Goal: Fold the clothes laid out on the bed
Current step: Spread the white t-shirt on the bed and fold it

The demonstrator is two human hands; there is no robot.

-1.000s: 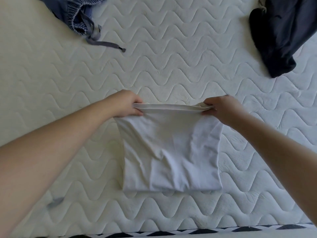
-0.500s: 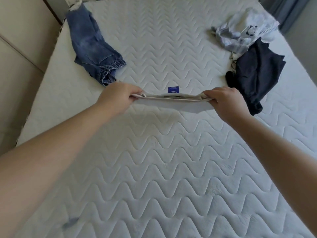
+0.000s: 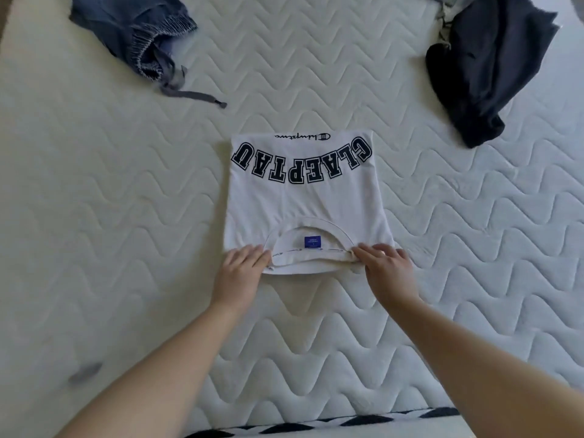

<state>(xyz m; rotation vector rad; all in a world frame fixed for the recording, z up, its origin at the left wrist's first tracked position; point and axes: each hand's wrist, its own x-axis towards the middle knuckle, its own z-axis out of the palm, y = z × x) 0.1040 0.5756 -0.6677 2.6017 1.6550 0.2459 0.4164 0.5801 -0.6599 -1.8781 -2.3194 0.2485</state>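
A folded white T-shirt point(image 3: 303, 210) lies flat on the quilted white mattress point(image 3: 94, 184), printed side up. Its black block lettering is at the far edge, and the collar with a blue label faces me. My left hand point(image 3: 240, 273) rests on the near left corner with its fingers laid on top of the fabric. My right hand point(image 3: 385, 270) rests the same way on the near right corner. Both thumbs are hard to make out.
Crumpled blue jeans point(image 3: 136, 30) with a grey drawstring point(image 3: 189, 94) lie at the far left. A dark navy garment point(image 3: 493, 64) is heaped at the far right. A black-and-white patterned strip point(image 3: 316, 425) runs along the mattress's near edge.
The shirt was lifted off the mattress, pinched by its upper edge, then turned over and laid back down printed side up. My hands now lie on its near corners.
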